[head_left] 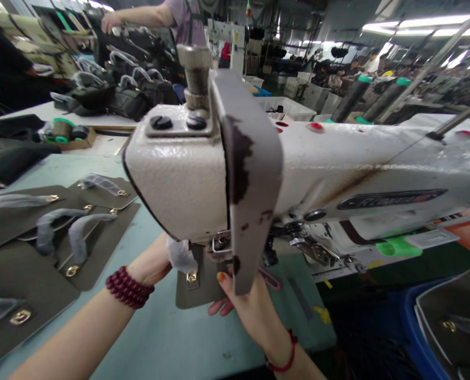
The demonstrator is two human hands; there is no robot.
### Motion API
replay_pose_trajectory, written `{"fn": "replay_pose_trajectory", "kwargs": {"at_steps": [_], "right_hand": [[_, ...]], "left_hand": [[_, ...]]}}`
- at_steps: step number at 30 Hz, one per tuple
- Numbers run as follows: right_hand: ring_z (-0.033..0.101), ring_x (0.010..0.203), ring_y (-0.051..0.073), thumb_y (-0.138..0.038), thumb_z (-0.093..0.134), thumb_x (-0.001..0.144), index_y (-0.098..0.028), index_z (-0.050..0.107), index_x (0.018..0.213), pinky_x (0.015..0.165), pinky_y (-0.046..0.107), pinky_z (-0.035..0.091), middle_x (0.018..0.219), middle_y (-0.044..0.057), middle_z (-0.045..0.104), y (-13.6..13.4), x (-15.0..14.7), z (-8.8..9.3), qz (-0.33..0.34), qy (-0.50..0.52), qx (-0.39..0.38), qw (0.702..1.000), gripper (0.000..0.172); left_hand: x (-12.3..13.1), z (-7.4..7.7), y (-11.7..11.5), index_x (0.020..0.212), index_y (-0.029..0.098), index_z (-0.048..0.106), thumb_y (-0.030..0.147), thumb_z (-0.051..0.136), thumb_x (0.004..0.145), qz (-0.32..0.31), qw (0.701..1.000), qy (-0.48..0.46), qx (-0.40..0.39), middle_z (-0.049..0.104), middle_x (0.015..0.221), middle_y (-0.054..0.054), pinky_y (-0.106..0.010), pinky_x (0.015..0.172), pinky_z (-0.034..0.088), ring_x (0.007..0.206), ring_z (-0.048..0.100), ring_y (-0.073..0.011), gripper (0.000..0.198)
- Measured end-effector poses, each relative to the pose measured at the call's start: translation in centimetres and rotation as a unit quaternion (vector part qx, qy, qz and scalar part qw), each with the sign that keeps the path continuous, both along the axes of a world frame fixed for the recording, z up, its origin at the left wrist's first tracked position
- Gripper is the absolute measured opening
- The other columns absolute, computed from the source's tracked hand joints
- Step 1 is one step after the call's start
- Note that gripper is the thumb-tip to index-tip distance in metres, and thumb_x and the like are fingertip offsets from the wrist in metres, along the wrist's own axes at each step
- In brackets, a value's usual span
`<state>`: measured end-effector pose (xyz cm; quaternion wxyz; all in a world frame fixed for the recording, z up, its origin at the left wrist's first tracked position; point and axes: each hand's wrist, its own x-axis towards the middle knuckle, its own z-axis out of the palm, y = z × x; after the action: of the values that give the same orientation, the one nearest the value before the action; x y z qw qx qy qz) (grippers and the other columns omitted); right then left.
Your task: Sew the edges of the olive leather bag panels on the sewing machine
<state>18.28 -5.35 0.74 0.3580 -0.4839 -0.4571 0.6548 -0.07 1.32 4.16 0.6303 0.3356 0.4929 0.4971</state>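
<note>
A white sewing machine fills the middle of the view, its worn grey lever hanging in front of the needle area. Under its head lies a dark grey-brown bag panel with a plastic-wrapped handle and a gold-coloured metal fitting. My right hand has the thumb on top of this panel's right edge and fingertips showing beneath it. My left hand reaches behind the machine head, beside the wrapped handle. Its fingers are hidden there.
More panels with wrapped handles lie on the pale green table at left. A blue bin with panels stands at lower right. Pink-handled snips lie right of the right hand. Behind are dark bags and a co-worker's arm.
</note>
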Motion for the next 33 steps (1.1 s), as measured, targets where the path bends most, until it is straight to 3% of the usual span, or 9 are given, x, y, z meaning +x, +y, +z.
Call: {"fn": "replay_pose_trajectory", "kwargs": {"at_steps": [3, 6, 8, 10, 14, 17, 21, 27, 33], "right_hand": [[0.067, 0.050, 0.015, -0.052, 0.055, 0.087, -0.013, 0.058, 0.081, 0.042, 0.014, 0.043, 0.059, 0.004, 0.066, -0.9, -0.2, -0.6, -0.009, 0.031, -0.020, 0.999, 0.039], [0.066, 0.048, 0.013, -0.055, 0.056, 0.084, -0.013, 0.055, 0.074, 0.042, 0.014, 0.043, 0.064, 0.008, 0.069, -1.7, -0.3, -1.1, -0.020, 0.076, -0.040, 0.996, 0.043], [0.064, 0.045, 0.012, -0.057, 0.057, 0.083, -0.013, 0.055, 0.073, 0.042, 0.014, 0.043, 0.062, 0.007, 0.069, -2.0, -0.4, -1.2, -0.025, 0.091, -0.045, 0.994, 0.045], [0.062, 0.042, 0.011, -0.057, 0.058, 0.082, -0.013, 0.055, 0.074, 0.042, 0.015, 0.043, 0.060, 0.006, 0.068, -2.1, -0.4, -1.0, -0.029, 0.090, -0.038, 0.995, 0.045], [0.060, 0.042, 0.010, -0.057, 0.057, 0.083, -0.013, 0.056, 0.073, 0.043, 0.015, 0.043, 0.058, 0.005, 0.067, -2.0, -0.4, -0.3, -0.032, 0.055, -0.005, 0.998, 0.045], [0.060, 0.041, 0.010, -0.058, 0.054, 0.084, -0.014, 0.055, 0.069, 0.043, 0.015, 0.042, 0.057, 0.005, 0.066, -2.1, -0.3, -0.1, -0.025, 0.036, 0.016, 0.999, 0.046], [0.061, 0.042, 0.010, -0.057, 0.054, 0.085, -0.015, 0.054, 0.067, 0.042, 0.015, 0.042, 0.055, 0.004, 0.065, -2.4, -0.2, -0.7, -0.029, 0.025, 0.019, 0.999, 0.046], [0.063, 0.045, 0.011, -0.051, 0.052, 0.088, -0.013, 0.059, 0.070, 0.044, 0.015, 0.043, 0.057, 0.005, 0.067, -1.8, -0.2, -0.9, -0.025, 0.019, 0.031, 0.999, 0.043], [0.064, 0.045, 0.012, -0.050, 0.052, 0.089, -0.012, 0.062, 0.073, 0.044, 0.015, 0.045, 0.055, 0.004, 0.066, -0.3, -0.4, -0.5, -0.022, 0.016, 0.052, 0.998, 0.042]], "left_hand": [[0.1, -2.2, -3.0, 0.079, 0.020, 0.076, 0.030, 0.083, 0.060, 0.044, 0.996, -0.052, -0.053, 0.076, 0.095, -0.007, -0.029, 0.073, 0.057, 0.087, 0.069, -0.0257, 0.023], [2.5, -5.0, -7.8, 0.095, 0.026, 0.075, 0.049, 0.077, 0.063, 0.080, 0.975, -0.179, -0.104, 0.073, 0.105, -0.006, -0.034, 0.076, 0.057, 0.093, 0.068, -0.0276, 0.039], [4.8, -6.3, -10.6, 0.114, 0.028, 0.067, 0.059, 0.075, 0.059, 0.094, 0.966, -0.236, -0.044, 0.067, 0.120, -0.008, -0.040, 0.081, 0.055, 0.107, 0.061, -0.0328, 0.064], [6.8, -6.8, -12.0, 0.113, 0.026, 0.067, 0.056, 0.078, 0.056, 0.117, 0.965, -0.236, -0.017, 0.067, 0.118, -0.009, -0.037, 0.075, 0.055, 0.105, 0.061, -0.0328, 0.065], [7.6, -6.3, -11.5, 0.084, 0.014, 0.073, 0.044, 0.074, 0.071, 0.132, 0.972, -0.158, -0.113, 0.071, 0.085, -0.009, -0.029, 0.064, 0.050, 0.076, 0.063, -0.0220, 0.032], [6.4, -5.9, -11.0, 0.067, 0.009, 0.069, 0.043, 0.073, 0.072, 0.105, 0.983, -0.073, -0.131, 0.063, 0.066, -0.005, -0.027, 0.063, 0.047, 0.064, 0.055, -0.0162, 0.034], [5.6, -5.9, -11.3, 0.063, 0.009, 0.065, 0.045, 0.070, 0.075, 0.048, 0.993, -0.027, -0.106, 0.059, 0.064, -0.005, -0.027, 0.062, 0.045, 0.064, 0.049, -0.0149, 0.039], [5.6, -6.3, -10.8, 0.061, 0.010, 0.063, 0.045, 0.070, 0.074, 0.055, 0.993, -0.015, -0.103, 0.057, 0.064, -0.004, -0.028, 0.065, 0.044, 0.066, 0.048, -0.0158, 0.038], [5.5, -5.0, -8.8, 0.055, 0.013, 0.058, 0.046, 0.066, 0.078, 0.033, 0.995, -0.021, -0.089, 0.053, 0.056, -0.001, -0.026, 0.061, 0.042, 0.061, 0.047, -0.0143, 0.041]]}}
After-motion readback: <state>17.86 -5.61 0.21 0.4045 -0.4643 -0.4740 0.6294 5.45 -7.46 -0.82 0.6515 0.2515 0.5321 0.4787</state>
